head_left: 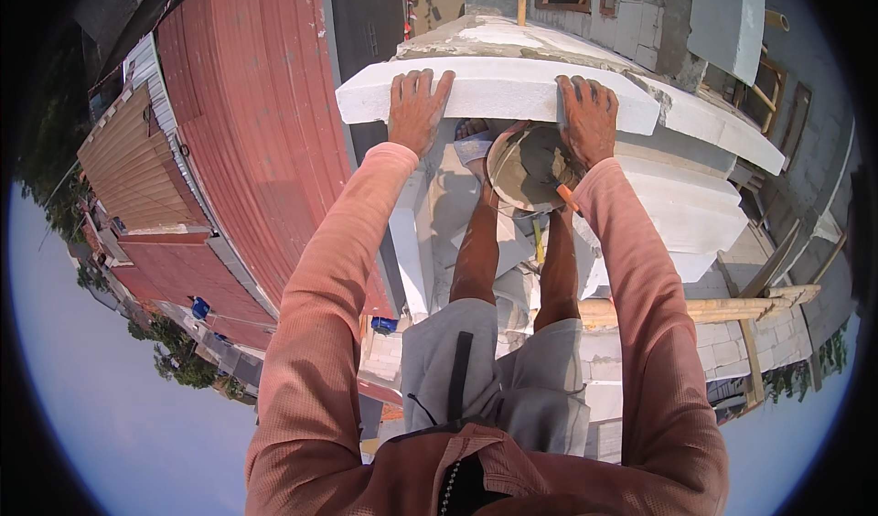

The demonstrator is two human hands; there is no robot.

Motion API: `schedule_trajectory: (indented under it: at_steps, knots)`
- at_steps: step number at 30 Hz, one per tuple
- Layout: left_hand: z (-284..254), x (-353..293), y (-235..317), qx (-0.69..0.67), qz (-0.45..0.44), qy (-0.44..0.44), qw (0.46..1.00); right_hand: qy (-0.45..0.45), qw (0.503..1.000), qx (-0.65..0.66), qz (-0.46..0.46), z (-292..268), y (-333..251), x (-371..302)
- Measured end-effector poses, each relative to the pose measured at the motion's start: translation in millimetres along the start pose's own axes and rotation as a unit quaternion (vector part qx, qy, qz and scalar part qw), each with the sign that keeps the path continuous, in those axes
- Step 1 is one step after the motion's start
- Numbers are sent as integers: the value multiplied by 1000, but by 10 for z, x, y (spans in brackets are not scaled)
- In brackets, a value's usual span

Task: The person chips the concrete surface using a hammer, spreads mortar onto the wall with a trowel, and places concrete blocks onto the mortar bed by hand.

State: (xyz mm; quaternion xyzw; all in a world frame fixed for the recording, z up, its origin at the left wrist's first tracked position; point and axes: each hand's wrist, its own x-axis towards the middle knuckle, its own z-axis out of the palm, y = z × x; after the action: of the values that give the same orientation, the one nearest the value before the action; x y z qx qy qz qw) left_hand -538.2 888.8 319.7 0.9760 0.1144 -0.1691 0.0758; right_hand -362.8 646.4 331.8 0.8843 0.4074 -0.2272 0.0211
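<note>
A long white lightweight concrete block (pixel 503 91) lies crosswise in front of me, at the near end of the wall top. My left hand (pixel 418 113) grips it left of its middle, fingers over the upper face. Toward its right end my right hand (pixel 587 118) holds it the same way, fingers bent over it. Just below the block, by my legs, stands a bucket (pixel 494 170) of grey mortar (pixel 519 182). A trowel rests in the mortar; its orange handle (pixel 568 198) sticks out near my right wrist. The block's underside is hidden.
Beyond the block runs the wall top (pixel 512 36), smeared with mortar. More white blocks (pixel 681 209) are stacked at the right, above a wooden pole (pixel 732 307). Red corrugated sheeting (pixel 256 132) slopes along the left. My feet stand high up, close to the bucket.
</note>
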Motion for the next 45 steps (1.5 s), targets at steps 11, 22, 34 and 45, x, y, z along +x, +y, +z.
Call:
schedule_trajectory:
  at_steps: [11,22,34,45]
  knots:
    - [353,277,287,-7,-22,-33,999,-26,999,-45,13,324,298,-30]
    - [336,322,425,-37,-90,-87,991,-51,993,-110,11,259,206,68]
    - [505,266,411,-58,-96,-60,992,-99,965,-241,11,359,65,127]
    - [185,239,300,-54,-46,-44,997,-85,969,-226,56,302,169,92]
